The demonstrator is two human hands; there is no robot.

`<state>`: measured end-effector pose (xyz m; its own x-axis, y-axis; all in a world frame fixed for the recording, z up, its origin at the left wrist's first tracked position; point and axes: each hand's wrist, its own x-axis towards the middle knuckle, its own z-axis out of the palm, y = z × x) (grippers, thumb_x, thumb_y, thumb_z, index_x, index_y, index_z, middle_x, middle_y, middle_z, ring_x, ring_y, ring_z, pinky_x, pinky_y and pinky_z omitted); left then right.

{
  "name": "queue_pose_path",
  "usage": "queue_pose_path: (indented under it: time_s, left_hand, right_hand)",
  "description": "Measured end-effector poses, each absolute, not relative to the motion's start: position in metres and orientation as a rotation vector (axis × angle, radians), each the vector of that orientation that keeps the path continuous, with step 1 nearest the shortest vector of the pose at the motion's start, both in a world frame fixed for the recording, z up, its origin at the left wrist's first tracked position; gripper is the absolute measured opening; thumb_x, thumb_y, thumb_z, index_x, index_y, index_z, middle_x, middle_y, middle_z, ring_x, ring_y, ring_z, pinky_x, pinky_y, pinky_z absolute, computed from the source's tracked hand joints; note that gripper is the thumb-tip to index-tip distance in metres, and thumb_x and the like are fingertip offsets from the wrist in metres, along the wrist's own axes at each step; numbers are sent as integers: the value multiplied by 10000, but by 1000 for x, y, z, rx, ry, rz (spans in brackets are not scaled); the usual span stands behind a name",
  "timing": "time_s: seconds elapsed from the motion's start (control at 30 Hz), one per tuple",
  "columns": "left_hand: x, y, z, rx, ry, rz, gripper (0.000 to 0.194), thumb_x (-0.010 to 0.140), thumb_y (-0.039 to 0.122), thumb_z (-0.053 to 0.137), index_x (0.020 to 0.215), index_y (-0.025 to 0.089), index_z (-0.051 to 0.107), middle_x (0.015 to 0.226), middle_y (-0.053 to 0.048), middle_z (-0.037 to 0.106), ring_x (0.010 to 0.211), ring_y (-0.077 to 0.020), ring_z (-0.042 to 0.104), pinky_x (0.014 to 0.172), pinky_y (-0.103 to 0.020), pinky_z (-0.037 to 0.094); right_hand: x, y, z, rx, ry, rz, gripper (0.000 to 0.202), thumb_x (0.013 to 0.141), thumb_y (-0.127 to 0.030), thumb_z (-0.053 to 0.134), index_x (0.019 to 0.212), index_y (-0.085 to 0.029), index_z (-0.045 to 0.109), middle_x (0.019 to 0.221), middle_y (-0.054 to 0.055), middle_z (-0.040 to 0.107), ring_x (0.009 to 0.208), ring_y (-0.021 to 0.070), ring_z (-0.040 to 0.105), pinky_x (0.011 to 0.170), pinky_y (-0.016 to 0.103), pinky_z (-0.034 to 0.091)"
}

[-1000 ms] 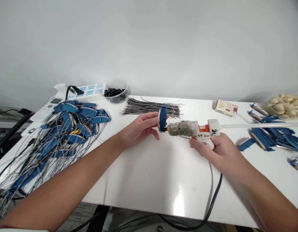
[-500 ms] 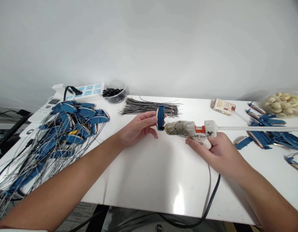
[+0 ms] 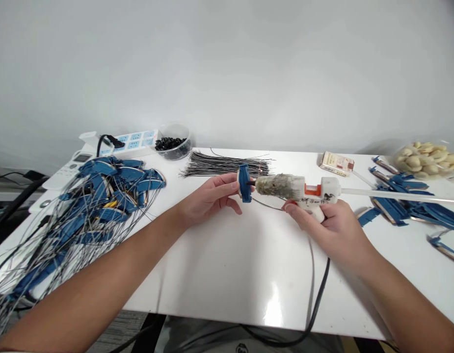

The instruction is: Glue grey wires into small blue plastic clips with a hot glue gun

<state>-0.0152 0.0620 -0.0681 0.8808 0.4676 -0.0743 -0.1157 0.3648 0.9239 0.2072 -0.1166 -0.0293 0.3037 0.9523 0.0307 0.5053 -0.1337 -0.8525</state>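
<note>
My left hand (image 3: 215,197) pinches a small blue plastic part (image 3: 245,183), held upright above the table between thumb and fingers. Closed around the handle of a white glue gun (image 3: 298,190) is my right hand (image 3: 322,220). The gun's nozzle end is crusted with brownish residue, and its tip meets the right side of the blue part; whether it touches I cannot tell. A long translucent glue stick (image 3: 396,195) runs out of the gun's back. A thin dark wire curves below the nozzle, its ends partly hidden.
Left, blue parts with wires (image 3: 112,191) lie heaped near a power strip (image 3: 134,139). Behind my hands are a bowl of black pieces (image 3: 171,144) and a wire bundle (image 3: 219,164). Right are a small box (image 3: 337,163), more blue parts (image 3: 392,208) and a bag of cream pieces (image 3: 427,157).
The glue gun has shifted slightly right and its nozzle has moved up from the blue part's lower end to its middle. A thin dark wire now shows below the nozzle.
</note>
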Motion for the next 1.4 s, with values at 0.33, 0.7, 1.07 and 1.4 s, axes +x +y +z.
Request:
queue_pose_path:
  time_s: [0.33, 0.7, 1.07, 1.4]
  left_hand:
    - [-13, 47, -68, 1085, 283, 244, 309, 1035, 351, 650, 1315, 230, 702, 1393, -164, 681, 1113, -244, 730, 693, -263, 658]
    - [-11, 45, -69, 1085, 298, 248, 314, 1016, 360, 686, 1274, 182, 701, 1388, -200, 684, 1088, -239, 749, 704, -245, 645]
    - [-10, 44, -67, 1134, 287, 242, 288, 1004, 365, 702, 1220, 175, 700, 1372, -202, 691, 1042, -223, 747, 722, -260, 645]
    - [-10, 44, -67, 1129, 284, 253, 248, 1021, 351, 679, 1207, 189, 704, 1351, -180, 705, 986, -196, 739, 750, -288, 650]
  right_hand:
    - [212, -114, -31, -1715, -1343, 726, 310, 987, -492, 664, 1041, -222, 806, 1161, 72, 789, 1124, 326, 720, 928, 395, 581]
    - [207, -114, -35, -1806, -1294, 700, 433, 979, -568, 629, 759, -207, 721, 817, 59, 749, 783, 255, 678, 655, 329, 510]
    - [212, -114, -30, -1816, -1395, 787, 423, 1019, -556, 589, 807, -211, 710, 770, 56, 721, 731, 243, 668, 579, 307, 458]
    - [213, -114, -30, -1833, -1391, 782, 485, 1018, -564, 580, 702, -198, 616, 762, 45, 700, 720, 218, 635, 613, 301, 462]
